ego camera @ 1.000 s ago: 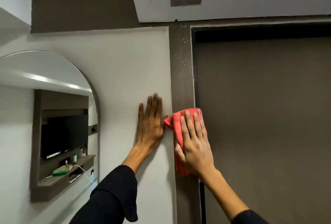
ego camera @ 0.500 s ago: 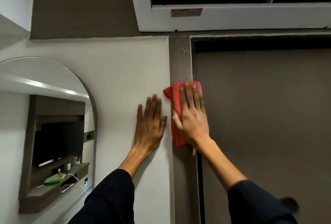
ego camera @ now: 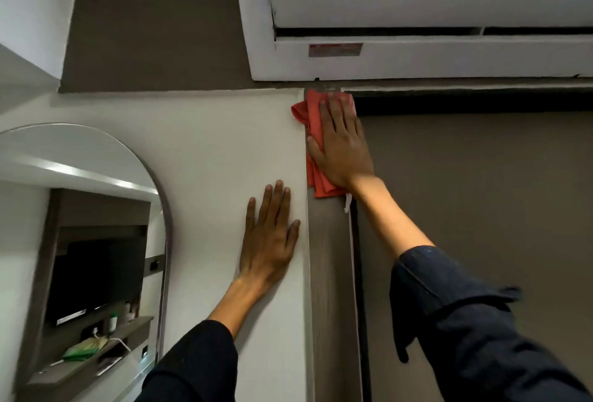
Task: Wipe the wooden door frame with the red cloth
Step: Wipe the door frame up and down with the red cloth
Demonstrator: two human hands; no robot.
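Note:
The brown wooden door frame [ego camera: 330, 273] runs up the middle of the view between a white wall and a brown door. My right hand [ego camera: 341, 144] lies flat on the red cloth [ego camera: 313, 119] and presses it against the frame's upper left corner, just under the white unit overhead. Folds of the cloth stick out left of and below the palm. My left hand [ego camera: 269, 238] rests flat on the white wall, fingers together, just left of the frame and lower than the right hand. It holds nothing.
A white air conditioner [ego camera: 417, 16] hangs directly above the frame's top. The brown door [ego camera: 481, 193] fills the right side. An arched mirror [ego camera: 80, 241] on the white wall [ego camera: 224, 144] at the left reflects a shelf and a dark screen.
My right hand has slid the red cloth up the frame from mid-height to its top corner. My left hand has stayed flat on the wall. The view has tilted upward.

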